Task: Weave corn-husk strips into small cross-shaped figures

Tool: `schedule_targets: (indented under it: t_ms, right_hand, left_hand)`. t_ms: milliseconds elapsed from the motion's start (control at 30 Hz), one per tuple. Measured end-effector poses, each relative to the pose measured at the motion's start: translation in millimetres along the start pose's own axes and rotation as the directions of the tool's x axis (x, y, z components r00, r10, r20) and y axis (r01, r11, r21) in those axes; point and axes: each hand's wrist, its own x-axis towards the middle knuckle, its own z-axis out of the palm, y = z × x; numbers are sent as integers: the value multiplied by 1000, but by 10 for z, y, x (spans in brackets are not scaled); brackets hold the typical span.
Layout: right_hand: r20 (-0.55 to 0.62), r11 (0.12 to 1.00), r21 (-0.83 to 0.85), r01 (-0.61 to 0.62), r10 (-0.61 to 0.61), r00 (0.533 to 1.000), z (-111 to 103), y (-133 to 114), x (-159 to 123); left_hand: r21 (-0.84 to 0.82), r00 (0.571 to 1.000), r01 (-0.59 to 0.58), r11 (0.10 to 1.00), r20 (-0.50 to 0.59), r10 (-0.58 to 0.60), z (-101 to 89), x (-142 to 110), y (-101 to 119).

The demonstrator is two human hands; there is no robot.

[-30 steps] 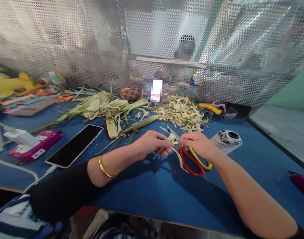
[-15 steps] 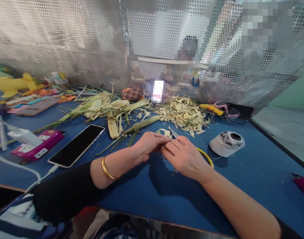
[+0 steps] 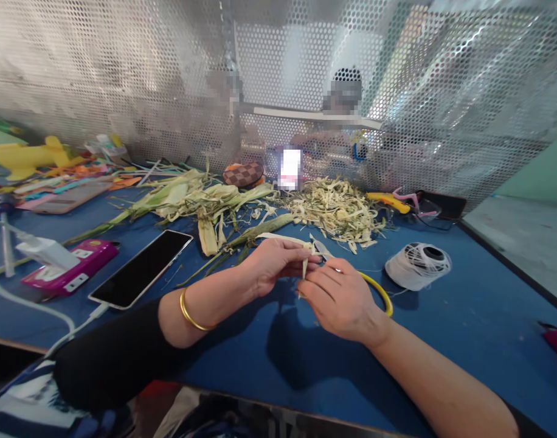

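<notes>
My left hand [image 3: 272,264], with a gold bangle on its wrist, pinches a pale leaf strip [image 3: 304,260] above the blue table [image 3: 269,359]. My right hand [image 3: 340,298] is closed just right of it, fingers on the same strip. It also holds scissors [image 3: 379,292]; only a yellow handle loop and the blade tips near the strip show. Both hands meet at the middle of the table.
A heap of cut strips [image 3: 335,210] and green leaves [image 3: 191,198] lie behind the hands. A spool of white thread [image 3: 418,264] sits at the right, a phone [image 3: 141,267] on a cable at the left, beside a pink box [image 3: 62,267]. A perforated metal screen [image 3: 123,79] closes the back.
My right hand turned over and came left to meet the left hand, hiding the scissors' red handle. The strip is now pulled short between the fingers.
</notes>
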Motion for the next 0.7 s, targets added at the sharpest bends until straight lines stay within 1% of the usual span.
schedule_targets:
  t_ms: [167, 233, 267, 300, 333, 367, 400, 433, 467, 500, 533, 567, 633, 700]
  right_hand:
    - [-4, 986, 116, 121, -122, 993, -31, -62, 36]
    - [1, 981, 139, 135, -136, 991, -61, -60, 37]
    - [-4, 980, 154, 122, -123, 992, -78, -44, 30]
    - [-20, 981, 175, 89, -87, 996, -95, -16, 19]
    - [-46, 981, 194, 30, -22, 999, -110, 23, 4]
    - [-77, 978, 201, -63, 79, 994, -122, 70, -13]
    - [-103, 965, 190, -183, 204, 973, -129, 123, -29]
    - [-112, 936, 165, -312, 332, 937, -130, 176, -45]
    - [-99, 895, 129, -427, 440, 893, -124, 227, -59]
    - [-64, 854, 93, -512, 518, 853, -112, 272, -71]
    - [-10, 826, 70, -559, 561, 828, -95, 307, -79]
    - [51, 815, 67, -576, 574, 817, -76, 331, -85]
    - [156, 815, 104, -569, 552, 819, -39, 348, -90]
    - [214, 815, 146, -561, 527, 822, -18, 335, -87]
  left_hand:
    - [-5, 1000, 2, 1000, -25, -2, 11, -12, 3]
    - [-14, 999, -1, 1000, -36, 0, 7, -11, 5]
    - [-19, 999, -3, 1000, -41, 2, 3, -9, 8]
    - [-23, 999, -6, 1000, -46, 5, -1, -7, 13]
    - [-26, 999, -11, 1000, -46, 10, -5, -4, 19]
    - [-29, 999, -16, 999, -43, 15, -8, -2, 27]
    - [-32, 999, -22, 999, -40, 20, -11, -1, 36]
    - [-36, 999, -26, 999, -38, 24, -13, -1, 45]
    - [-37, 999, -27, 999, -37, 26, -15, -1, 53]
    - [-38, 999, -29, 999, -37, 27, -15, -2, 60]
    - [-37, 999, -31, 999, -40, 29, -15, -3, 65]
    - [-33, 999, -34, 999, -43, 32, -13, -5, 68]
    - [-9, 998, -40, 999, -50, 39, -6, -9, 66]
    - [30, 997, -46, 998, -59, 48, 3, -10, 55]
